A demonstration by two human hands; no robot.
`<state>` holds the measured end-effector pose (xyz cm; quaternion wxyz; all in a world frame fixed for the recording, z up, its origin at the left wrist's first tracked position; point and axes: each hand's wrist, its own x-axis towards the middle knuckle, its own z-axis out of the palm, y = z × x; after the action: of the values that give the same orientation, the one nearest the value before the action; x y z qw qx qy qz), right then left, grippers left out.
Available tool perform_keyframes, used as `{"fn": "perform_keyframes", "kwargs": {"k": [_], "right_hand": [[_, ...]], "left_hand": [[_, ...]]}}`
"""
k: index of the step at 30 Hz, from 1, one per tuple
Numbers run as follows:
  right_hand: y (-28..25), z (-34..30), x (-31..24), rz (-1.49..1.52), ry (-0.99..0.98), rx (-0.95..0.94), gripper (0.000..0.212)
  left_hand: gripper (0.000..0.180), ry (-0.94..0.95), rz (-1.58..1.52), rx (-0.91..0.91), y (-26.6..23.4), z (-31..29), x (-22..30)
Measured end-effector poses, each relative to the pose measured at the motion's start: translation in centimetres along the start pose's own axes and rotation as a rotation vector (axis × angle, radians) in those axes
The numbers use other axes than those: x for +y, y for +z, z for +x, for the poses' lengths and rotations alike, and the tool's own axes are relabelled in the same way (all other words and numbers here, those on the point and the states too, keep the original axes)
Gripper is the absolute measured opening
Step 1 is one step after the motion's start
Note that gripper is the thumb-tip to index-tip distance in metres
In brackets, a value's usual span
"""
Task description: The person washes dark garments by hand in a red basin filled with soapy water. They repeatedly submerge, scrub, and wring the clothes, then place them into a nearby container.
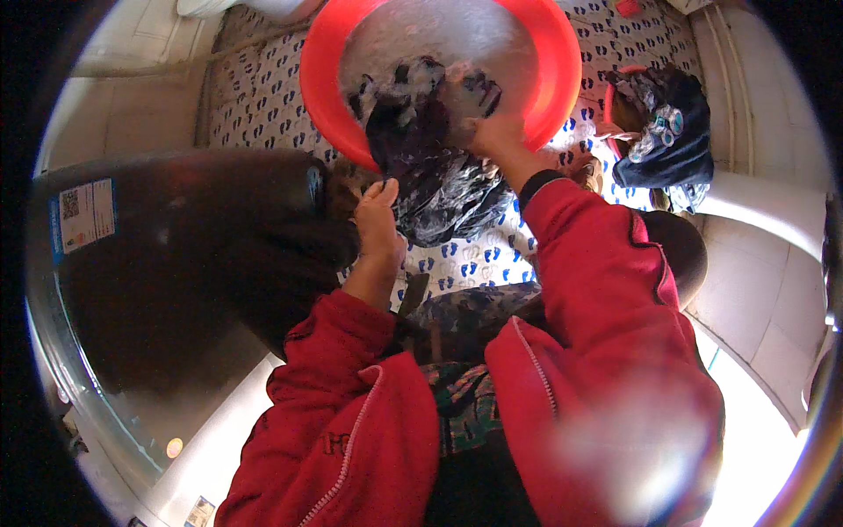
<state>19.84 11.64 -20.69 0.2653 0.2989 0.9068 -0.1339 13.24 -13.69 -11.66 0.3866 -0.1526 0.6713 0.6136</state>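
A wet dark garment [457, 198], streaked with pale suds, drapes over the near rim of a red plastic basin [332, 105]. Part of it lies in the cloudy, foamy water [439, 39] inside. My left hand [378, 220] is closed at the garment's left edge, thumb uppermost, outside the basin. Over the near right rim, my right hand [500, 140] grips the cloth where it meets the water; its fingertips are blurred and partly hidden. Both forearms are in red sleeves.
A pile of dark clothes [667, 132] hangs over a pinkish-red container at the right. A large dark, glossy appliance [193, 237] with a label stands close on my left. Below the basin lies a white mat [255, 97] with blue footprints. A white pipe [764, 206] runs along the right wall.
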Motion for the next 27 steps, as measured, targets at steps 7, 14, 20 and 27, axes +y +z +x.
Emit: {"fn": "perform_keyframes", "kwargs": {"k": [7,14,20,27], "right_hand": [[0.7,-2.1,-7.8,0.542,-0.262,-0.059,0.065],[-0.6,-2.9,-6.7,0.293,0.003,-0.008,0.058],[-1.3,-0.4,3.6,0.224,0.076,-0.035,0.055],[0.8,-5.4,-11.5,0.34,-0.224,0.116,0.058]], "left_hand": [[0.072,-0.107,0.05,0.114,-0.1,4.2,-3.0],[0.028,0.175,0.255,0.05,0.4,3.5,-1.0],[0.031,0.094,0.149,0.028,0.3,0.1,0.3],[0.041,0.0,0.203,0.102,-3.4,6.8,-4.6]]}}
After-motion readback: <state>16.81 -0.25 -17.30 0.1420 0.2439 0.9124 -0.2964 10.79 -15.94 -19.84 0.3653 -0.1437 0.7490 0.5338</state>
